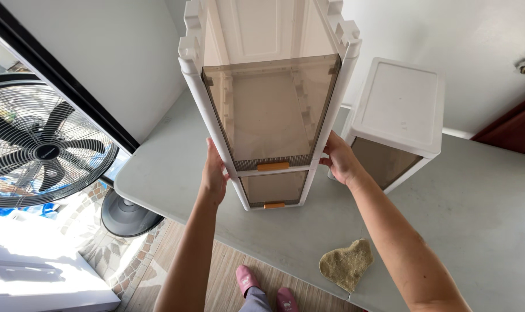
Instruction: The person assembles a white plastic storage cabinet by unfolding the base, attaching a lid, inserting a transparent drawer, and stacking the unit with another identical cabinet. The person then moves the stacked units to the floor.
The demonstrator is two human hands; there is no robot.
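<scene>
Reaching forward with both arms, the person grips a tall white drawer unit (271,110) that stands on a grey table (476,214). The left hand (214,173) is pressed flat on the left side of the frame, fingers pointing up toward 12 o'clock. The right hand (340,159) is clasped on the right side, thumb in front. A second white cabinet (398,110) stands just beside, at 3 o'clock from the unit. A tan cloth (347,264) lies at 5 o'clock, near the table edge. A fan (40,150) stands at 9 o'clock.
</scene>
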